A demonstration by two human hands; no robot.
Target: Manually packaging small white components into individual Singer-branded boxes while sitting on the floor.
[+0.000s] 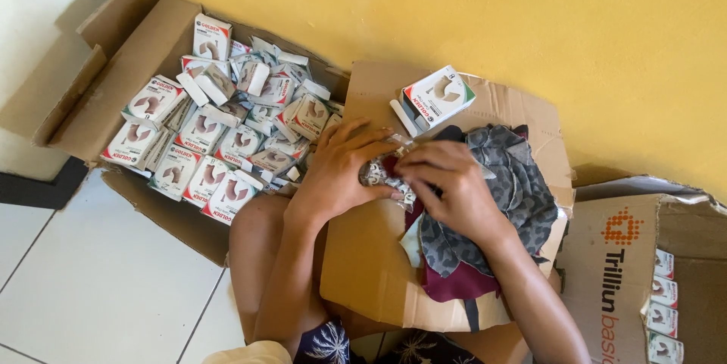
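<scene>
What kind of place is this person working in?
Probably a home or small workshop floor used for packing goods by hand. The person sits on white floor tiles against a yellow wall, beside an open cardboard box heaped with small white cartons, with folded fabric pieces on a cardboard sheet.

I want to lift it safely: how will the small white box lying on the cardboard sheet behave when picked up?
The small white box is probably light and thin-walled, so a hard pinch could dent it. It rests tilted with an end flap open, so it may shift or spill when nudged. Its flat faces make rolling unlikely on the cardboard sheet.
</scene>
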